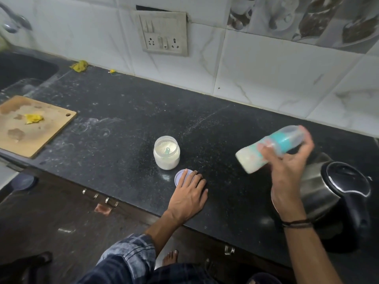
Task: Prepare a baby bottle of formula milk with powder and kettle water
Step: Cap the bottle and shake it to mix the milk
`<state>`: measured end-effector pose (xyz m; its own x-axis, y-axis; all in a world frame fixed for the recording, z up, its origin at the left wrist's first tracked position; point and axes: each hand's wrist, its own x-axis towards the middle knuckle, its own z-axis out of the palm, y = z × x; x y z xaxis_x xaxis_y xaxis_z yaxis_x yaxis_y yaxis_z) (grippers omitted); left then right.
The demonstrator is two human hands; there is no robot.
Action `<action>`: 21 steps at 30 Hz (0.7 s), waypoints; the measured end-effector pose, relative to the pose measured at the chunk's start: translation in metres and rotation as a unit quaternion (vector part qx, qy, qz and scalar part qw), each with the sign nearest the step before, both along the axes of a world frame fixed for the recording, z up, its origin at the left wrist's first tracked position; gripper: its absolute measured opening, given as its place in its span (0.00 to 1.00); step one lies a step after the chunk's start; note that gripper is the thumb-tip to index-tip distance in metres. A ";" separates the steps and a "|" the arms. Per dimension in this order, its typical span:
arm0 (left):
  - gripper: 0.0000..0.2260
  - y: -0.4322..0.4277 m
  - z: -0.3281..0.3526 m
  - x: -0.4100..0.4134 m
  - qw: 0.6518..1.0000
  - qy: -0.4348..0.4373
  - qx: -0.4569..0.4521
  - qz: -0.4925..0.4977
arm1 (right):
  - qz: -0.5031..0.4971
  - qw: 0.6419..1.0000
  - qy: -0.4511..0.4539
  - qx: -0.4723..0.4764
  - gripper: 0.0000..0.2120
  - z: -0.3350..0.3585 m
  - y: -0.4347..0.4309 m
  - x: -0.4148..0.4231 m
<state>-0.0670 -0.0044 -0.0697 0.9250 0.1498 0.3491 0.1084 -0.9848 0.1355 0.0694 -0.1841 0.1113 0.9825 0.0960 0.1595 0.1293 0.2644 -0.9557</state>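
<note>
My right hand (pixel 287 167) grips a capped baby bottle (pixel 256 154) with a teal collar, tilted nearly on its side above the counter; milky white liquid fills its lower end and the bottle is motion-blurred. An open jar of formula powder (pixel 166 158) with a small scoop inside stands mid-counter. My left hand (pixel 189 196) lies flat on the black counter (pixel 123 128), fingertips resting on the jar's pale lid (pixel 180 176) just in front of the jar. A steel kettle (pixel 332 191) with a black lid and handle stands at the right, under my right hand.
A wooden cutting board (pixel 30 128) with a yellow scrap lies at the left, beside a dark sink (pixel 24 68). A yellow cloth (pixel 80 65) sits by the tiled wall, below a switch panel (pixel 164 33). Drawers with metal handles run under the counter edge.
</note>
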 end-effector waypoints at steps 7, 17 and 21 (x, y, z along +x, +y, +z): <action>0.16 0.000 -0.001 0.000 1.000 -0.003 -0.004 -0.001 | -0.006 1.000 -0.029 0.011 0.43 0.004 0.004 -0.008; 0.16 -0.001 -0.002 0.001 1.000 -0.008 -0.008 0.003 | -0.082 0.996 -0.003 0.047 0.41 0.000 0.002 -0.001; 0.16 0.000 -0.004 -0.001 1.000 -0.006 -0.010 -0.004 | 0.003 0.998 -0.036 -0.054 0.40 -0.006 0.004 -0.005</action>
<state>-0.0683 -0.0047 -0.0734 0.9219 0.1492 0.3576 0.0983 -0.9828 0.1564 0.0647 -0.1800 0.1055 0.9680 0.1228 0.2189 0.1980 0.1624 -0.9667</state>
